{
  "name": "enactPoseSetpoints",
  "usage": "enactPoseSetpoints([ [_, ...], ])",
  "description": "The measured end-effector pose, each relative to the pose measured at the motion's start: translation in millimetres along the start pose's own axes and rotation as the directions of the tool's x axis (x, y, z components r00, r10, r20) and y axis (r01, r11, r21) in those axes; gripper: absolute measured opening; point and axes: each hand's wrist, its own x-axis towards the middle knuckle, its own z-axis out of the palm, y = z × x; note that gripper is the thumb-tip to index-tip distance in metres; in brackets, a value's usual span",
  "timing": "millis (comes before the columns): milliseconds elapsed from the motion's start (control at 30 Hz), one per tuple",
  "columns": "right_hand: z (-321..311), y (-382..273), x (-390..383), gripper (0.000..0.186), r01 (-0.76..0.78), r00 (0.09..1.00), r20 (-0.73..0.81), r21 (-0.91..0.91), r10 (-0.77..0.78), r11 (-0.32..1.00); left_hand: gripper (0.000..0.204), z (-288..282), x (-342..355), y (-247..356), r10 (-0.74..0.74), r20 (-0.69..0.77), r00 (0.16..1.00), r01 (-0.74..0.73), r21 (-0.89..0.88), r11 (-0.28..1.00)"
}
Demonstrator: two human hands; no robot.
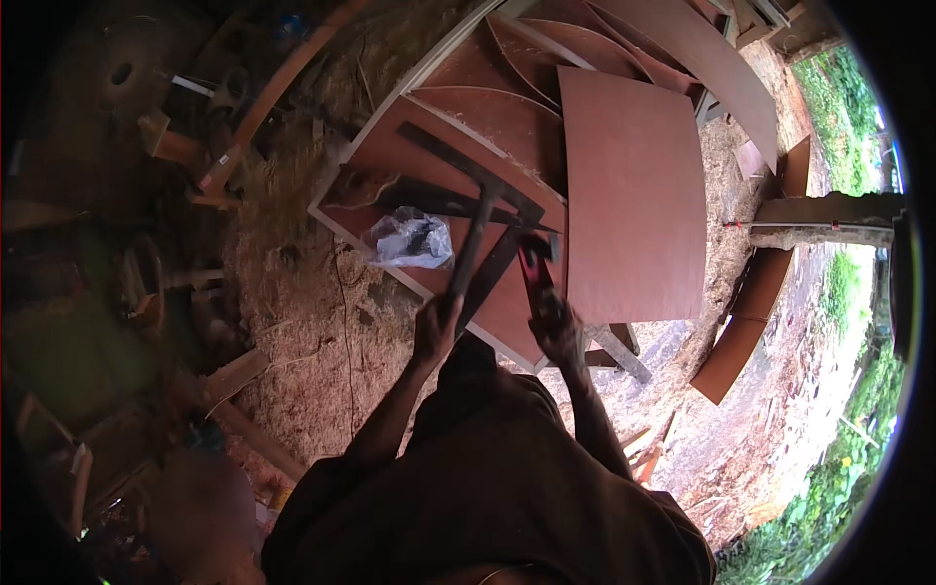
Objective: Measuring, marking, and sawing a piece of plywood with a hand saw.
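Observation:
My left hand (436, 327) is closed round the lower end of a dark narrow bar (475, 234), which slants up across the reddish-brown panel (390, 146). My right hand (556, 331) grips a hammer (538, 268) with red on it, its head uppermost over the panel's right part. A large dark L-shaped square (439, 151) lies under the bar, one arm running down beside my left hand. Left of it rests a handsaw (429, 200) with a wooden handle. A clear plastic bag (409, 239) with dark contents, too blurred to name, sits near the panel's left edge.
A reddish-brown sheet (634, 195) lies on the right of the framed work. Curved boards (546, 58) stand inside the frame farther off. A wooden post (829, 219) and brown boards (746, 327) are at the right. Timber pieces (253, 419) clutter the left; wood shavings cover the ground (302, 322).

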Motion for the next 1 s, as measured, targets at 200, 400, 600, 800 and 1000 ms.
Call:
enactPoseSetpoints([
  [200, 101.8, -28.1, 238.5, 0.049, 0.103, 0.989, 0.123, -0.145, -0.086, 0.984, 0.048, 27.3, 212.8, -32.4, -0.164, -0.209, 0.964, 0.138, -0.135, 0.981],
  [400, 160.9, -71.1, 329.6, 0.050, 0.202, 0.974, 0.182, -0.398, -0.138, 0.895, 0.079, 24.6, 303.9, -39.7, -0.345, -0.268, 0.900, 0.265, -0.292, 0.919],
  [600, 120.2, 8.1, 244.9, 0.046, 0.093, 0.986, -0.138, 0.010, -0.091, 0.996, 0.060, -27.1, 304.6, -6.4, -0.411, 0.141, 0.901, 0.299, 0.485, 0.822],
  [800, -20.4, 135.1, 60.5, 0.041, -0.900, 0.288, -0.692, 0.039, 0.662, 0.433, 0.031, -66.1, 291.8, 18.9, 0.271, 0.312, 0.911, -0.412, 0.638, 0.651],
  [1000, -44.0, 212.9, -42.3, 0.071, -0.278, 0.202, 0.141, 0.957, 0.969, -0.081, 0.026, -86.7, 323.9, 19.9, 0.262, 0.596, 0.759, -0.632, 0.576, 0.518],
])
